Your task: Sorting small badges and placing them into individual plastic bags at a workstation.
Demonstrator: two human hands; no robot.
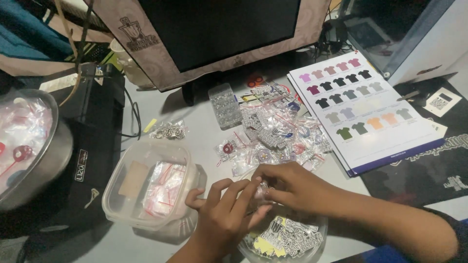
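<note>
My left hand (224, 214) and my right hand (287, 185) meet over a clear bowl (312, 241) of flat black-and-white charms. Together their fingertips pinch a small clear plastic baggie (262, 191); what lies inside it is hidden. Just beyond my hands, a heap of small filled zip baggies (278, 134) is spread over the grey table. A clear plastic tub (146, 182) holding empty red-lined baggies sits to the left of my left hand.
A steel bowl (46, 160) of bagged items stands at far left beside a black printer (97, 141). A shirt colour chart (363, 109), a clear parts box (225, 104), a small bag of metal rings (169, 131) and a monitor (214, 34) lie farther back.
</note>
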